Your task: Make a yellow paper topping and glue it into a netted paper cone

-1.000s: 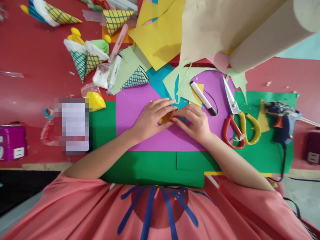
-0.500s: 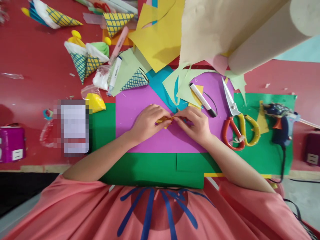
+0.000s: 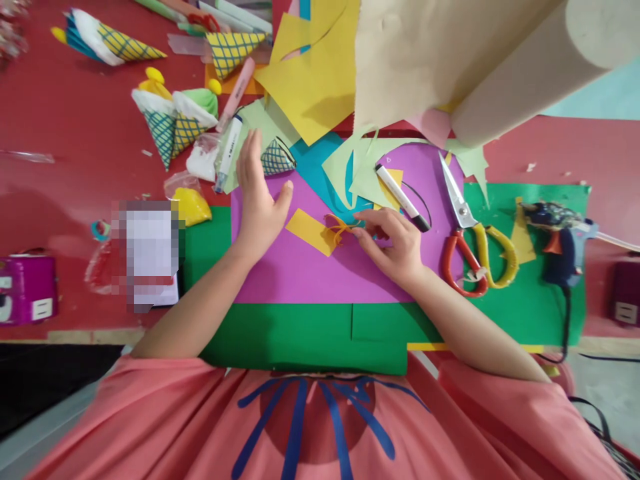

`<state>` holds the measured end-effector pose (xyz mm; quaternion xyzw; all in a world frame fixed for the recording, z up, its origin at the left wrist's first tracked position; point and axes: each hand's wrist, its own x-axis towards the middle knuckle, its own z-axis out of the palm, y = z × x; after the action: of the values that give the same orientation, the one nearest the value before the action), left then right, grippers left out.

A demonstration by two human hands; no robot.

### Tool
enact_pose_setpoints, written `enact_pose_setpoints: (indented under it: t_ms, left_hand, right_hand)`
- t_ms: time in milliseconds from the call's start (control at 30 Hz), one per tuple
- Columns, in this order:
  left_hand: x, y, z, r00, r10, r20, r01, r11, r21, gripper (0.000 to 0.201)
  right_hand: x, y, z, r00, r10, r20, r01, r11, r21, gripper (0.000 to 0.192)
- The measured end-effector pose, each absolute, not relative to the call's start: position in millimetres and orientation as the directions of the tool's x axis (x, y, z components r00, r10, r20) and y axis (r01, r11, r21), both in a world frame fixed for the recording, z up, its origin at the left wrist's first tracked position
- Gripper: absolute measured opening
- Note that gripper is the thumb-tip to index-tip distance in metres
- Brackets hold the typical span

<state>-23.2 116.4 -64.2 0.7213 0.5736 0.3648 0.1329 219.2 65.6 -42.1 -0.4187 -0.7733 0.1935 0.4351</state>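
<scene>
The right hand [image 3: 395, 247] pinches the gathered end of a small yellow paper strip [image 3: 313, 231] lying on the purple sheet [image 3: 300, 267]; the strip looks pleated at that end and flat at the other, so the shaping seems only partly done. The left hand [image 3: 257, 200] is spread open, holding nothing, beside a patterned paper cone [image 3: 277, 159]. Finished cones [image 3: 175, 123] lie farther off on the red bench [image 3: 75, 147]. Scissors [image 3: 473, 240] and a glue gun [image 3: 560, 240] rest on green sheet. No container shows, only small plastic bags [image 3: 200, 160], contents unclear
</scene>
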Motion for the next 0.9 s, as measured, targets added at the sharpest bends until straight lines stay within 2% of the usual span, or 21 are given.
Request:
enact_pose_setpoints:
  t_ms: [100,233,400,533,633,700,767,900]
  left_hand:
    - [-24,119,-67,0.072,0.950,0.304,0.773,-0.246,0.585,0.068]
    - [-18,115,-60,0.060,0.960,0.273,0.819,-0.204,0.537,0.052]
    - [-12,104,-53,0.059,0.919,0.391,0.688,-0.321,0.651,0.053]
    - [-1,79,-52,0.128,0.893,0.431,0.535,-0.428,0.728,0.065]
    - [11,59,-50,0.323,0.901,0.291,0.357,-0.400,0.844,0.059]
    - [17,52,-48,0.430,0.880,0.201,0.312,-0.354,0.882,0.054]
    - [20,53,-47,0.410,0.899,0.156,0.337,-0.308,0.890,0.046]
    - [19,62,-49,0.332,0.943,0.011,0.407,-0.154,0.900,0.038]
  right_hand:
    - [219,64,-43,-0.302,0.821,0.484,0.502,0.568,-0.652,0.012]
    - [219,64,-45,-0.338,0.856,0.392,0.594,0.517,-0.616,0.012]
    - [220,66,-48,-0.276,0.894,0.353,0.622,0.446,-0.643,0.015]
    - [221,70,-49,-0.104,0.922,0.373,0.614,0.354,-0.705,0.014]
    - [223,72,-48,-0.060,0.954,0.295,0.538,0.280,-0.795,0.014]
    - [224,73,-48,-0.088,0.969,0.231,0.477,0.244,-0.844,0.020]
    - [225,74,-49,-0.097,0.971,0.217,0.450,0.238,-0.861,0.023]
    - [225,70,-37,-0.039,0.962,0.270,0.487,0.254,-0.835,0.013]
